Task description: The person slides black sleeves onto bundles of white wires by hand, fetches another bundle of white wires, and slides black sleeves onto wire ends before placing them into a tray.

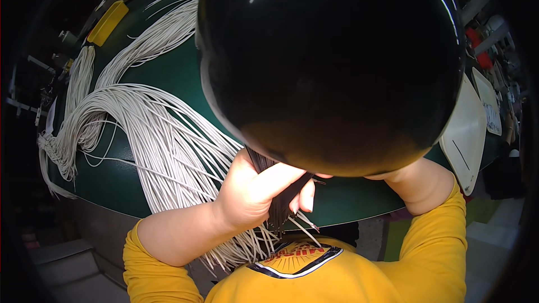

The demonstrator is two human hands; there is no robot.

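Note:
My left hand [247, 191] is closed around a bundle of thin black wires [283, 199], its thumb across the top and fingertips curling out on the far side. The wires' lower ends hang toward my chest, and their upper part runs under a large glossy black dome [331, 67]. That dome fills the upper middle of the picture. Of my right hand [400, 173], only the wrist and heel show below the dome's lower right rim; its fingers are hidden. Beside my left forearm, a thick bundle of white wires [163, 146] fans over the table edge.
More white wire bundles [149, 45] lie on the green table [174, 78] at the left and back. A yellow bin [108, 23] stands at the far left. On the right are a pale tray [466, 134] with a dark thin strip and another tray [487, 101] behind it.

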